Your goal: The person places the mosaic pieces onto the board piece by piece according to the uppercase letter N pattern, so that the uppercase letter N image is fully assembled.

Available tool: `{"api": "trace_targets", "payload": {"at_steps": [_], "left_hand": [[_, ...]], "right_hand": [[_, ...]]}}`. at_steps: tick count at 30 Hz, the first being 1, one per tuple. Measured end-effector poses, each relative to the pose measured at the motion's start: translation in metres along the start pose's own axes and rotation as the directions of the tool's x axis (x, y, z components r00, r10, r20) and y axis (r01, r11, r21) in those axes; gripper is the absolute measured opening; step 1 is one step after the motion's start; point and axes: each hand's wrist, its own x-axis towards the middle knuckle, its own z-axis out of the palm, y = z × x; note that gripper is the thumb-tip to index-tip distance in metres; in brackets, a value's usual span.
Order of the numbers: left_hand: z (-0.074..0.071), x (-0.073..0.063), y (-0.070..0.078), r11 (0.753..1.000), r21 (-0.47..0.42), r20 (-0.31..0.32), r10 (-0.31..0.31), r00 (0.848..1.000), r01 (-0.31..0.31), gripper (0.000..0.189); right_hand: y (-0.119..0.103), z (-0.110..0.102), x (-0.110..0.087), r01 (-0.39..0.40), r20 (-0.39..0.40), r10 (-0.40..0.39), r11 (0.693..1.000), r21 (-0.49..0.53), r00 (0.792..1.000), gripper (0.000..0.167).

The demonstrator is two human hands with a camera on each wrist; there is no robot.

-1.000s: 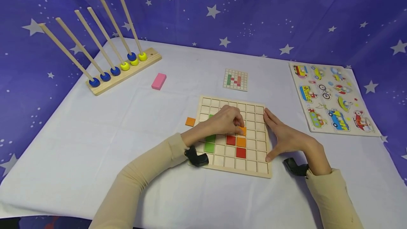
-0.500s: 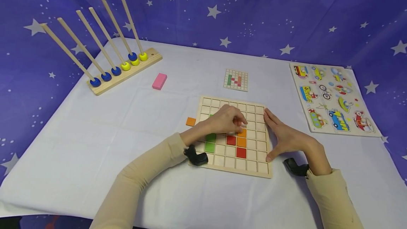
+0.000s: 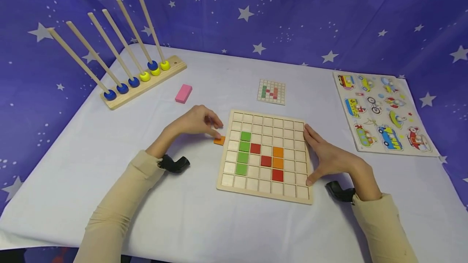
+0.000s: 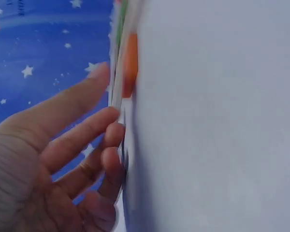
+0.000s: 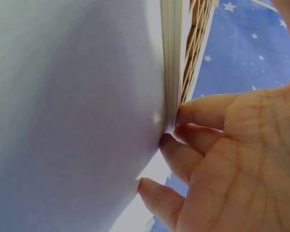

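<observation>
A square wooden grid board (image 3: 265,173) lies on the white cloth. Set in its cells are a column of several green tiles (image 3: 243,157), three red tiles (image 3: 266,161) in a diagonal and two orange tiles (image 3: 278,157). Just off the board's left edge lies a loose orange tile (image 3: 219,141). Over that tile hovers the thumb tip of my left hand (image 3: 197,121), its fingers loosely bent with nothing gripped. The left wrist view shows the loose tile beyond the fingertips. My right hand (image 3: 330,158) rests against the board's right edge, thumb and fingers spread along it.
Behind the board lies a small pattern card (image 3: 271,91). A pink block (image 3: 183,93) sits left of it. At the back left stands a wooden peg stand (image 3: 148,80) with blue and yellow beads. A vehicle puzzle board (image 3: 380,111) lies at the right.
My left hand has let go of an orange tile in the board's upper orange cell and moved left to the loose orange tile. The right hand has stayed at the board's edge.
</observation>
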Motion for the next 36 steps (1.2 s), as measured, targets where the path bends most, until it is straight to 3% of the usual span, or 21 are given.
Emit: {"api": "trace_targets", "payload": {"at_steps": [4, 9, 15, 20, 23, 28, 31, 36], "left_hand": [[-0.001, -0.009, -0.011, 0.998, 0.039, 0.033, 0.051, 0.998, -0.052, 0.026], [0.002, -0.009, -0.011, 0.988, 0.057, 0.073, 0.136, 0.988, -0.140, 0.017], [0.006, -0.008, -0.005, 0.986, 0.091, 0.058, 0.138, 0.989, -0.143, 0.018], [0.007, -0.008, -0.004, 0.992, 0.023, 0.033, 0.121, 0.992, -0.122, 0.017], [0.009, -0.009, -0.010, 0.993, -0.022, -0.008, 0.118, 0.993, -0.118, 0.016], [0.011, -0.008, -0.017, 0.991, 0.026, -0.150, 0.137, 0.979, -0.135, 0.021], [0.011, -0.006, -0.020, 0.994, 0.037, -0.232, 0.106, 0.967, -0.100, 0.023], [0.013, -0.002, -0.024, 0.997, -0.052, -0.315, 0.037, 0.948, -0.056, 0.018]], "right_hand": [[-0.001, -0.001, 0.000, 0.008, 0.003, -0.008, 1.000, 0.003, 1.000, 0.148], [0.000, -0.001, -0.002, 0.012, -0.005, -0.012, 1.000, 0.003, 1.000, 0.148], [0.002, -0.002, -0.002, 0.015, -0.013, -0.015, 1.000, -0.005, 1.000, 0.148], [0.003, 0.001, -0.001, 0.019, -0.017, -0.019, 1.000, 0.003, 1.000, 0.148], [0.004, 0.005, -0.001, 0.022, -0.015, -0.021, 1.000, 0.015, 1.000, 0.149], [0.004, 0.006, -0.002, 0.017, -0.019, -0.017, 1.000, 0.013, 1.000, 0.148], [0.003, 0.005, -0.002, 0.017, -0.018, -0.017, 1.000, 0.011, 1.000, 0.148], [0.002, 0.004, 0.000, 0.015, -0.019, -0.015, 1.000, 0.002, 1.000, 0.148]]}}
